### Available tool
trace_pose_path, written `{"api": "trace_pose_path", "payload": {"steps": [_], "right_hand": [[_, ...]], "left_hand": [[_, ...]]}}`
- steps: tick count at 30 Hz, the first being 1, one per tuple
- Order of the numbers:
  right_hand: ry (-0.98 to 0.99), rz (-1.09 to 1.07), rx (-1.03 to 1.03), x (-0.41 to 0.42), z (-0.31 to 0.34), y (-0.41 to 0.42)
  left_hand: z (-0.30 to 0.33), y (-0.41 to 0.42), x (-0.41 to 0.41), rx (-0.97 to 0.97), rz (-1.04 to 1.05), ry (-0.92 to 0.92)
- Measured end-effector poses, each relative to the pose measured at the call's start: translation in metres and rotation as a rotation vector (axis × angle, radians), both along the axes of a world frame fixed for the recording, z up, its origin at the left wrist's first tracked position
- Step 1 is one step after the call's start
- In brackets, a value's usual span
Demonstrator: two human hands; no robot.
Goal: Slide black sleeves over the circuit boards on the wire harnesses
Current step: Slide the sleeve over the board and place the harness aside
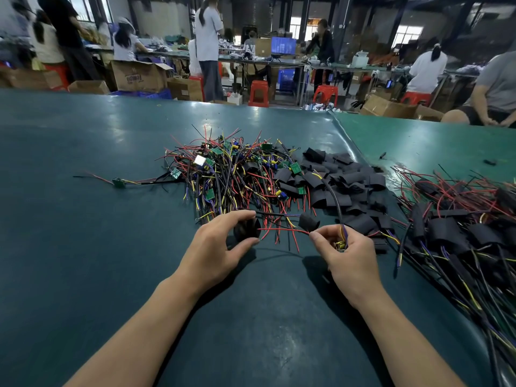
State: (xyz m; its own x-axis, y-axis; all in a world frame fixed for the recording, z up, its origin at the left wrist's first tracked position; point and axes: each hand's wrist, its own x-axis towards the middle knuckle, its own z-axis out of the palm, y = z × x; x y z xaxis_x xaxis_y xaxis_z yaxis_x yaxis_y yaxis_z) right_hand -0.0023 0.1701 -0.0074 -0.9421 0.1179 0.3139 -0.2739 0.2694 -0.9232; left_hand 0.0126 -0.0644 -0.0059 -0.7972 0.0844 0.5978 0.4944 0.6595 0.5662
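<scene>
My left hand holds a black sleeve between thumb and fingers, its mouth facing right. My right hand grips a wire harness; yellow parts of its circuit board show between my fingers. Thin red and black leads run from that hand toward the sleeve's mouth. Behind my hands lies a tangled pile of bare harnesses with green boards. A heap of loose black sleeves sits right of it.
A pile of sleeved harnesses spreads along the right side of the green mat. One single harness with a green board lies apart at the left. Beyond the table's far edge are other workers, cardboard boxes and red stools.
</scene>
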Motion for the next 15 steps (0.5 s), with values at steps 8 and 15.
{"api": "trace_pose_path", "payload": {"steps": [8, 15], "right_hand": [[0.13, -0.084, 0.1, 0.0056, 0.0003, -0.0041], [0.191, -0.123, 0.117, 0.007, 0.0024, -0.0066]], "left_hand": [[0.0007, 0.0008, -0.0019, 0.055, 0.02, 0.037], [0.0016, 0.004, -0.0025, 0.009, -0.015, 0.052]]}}
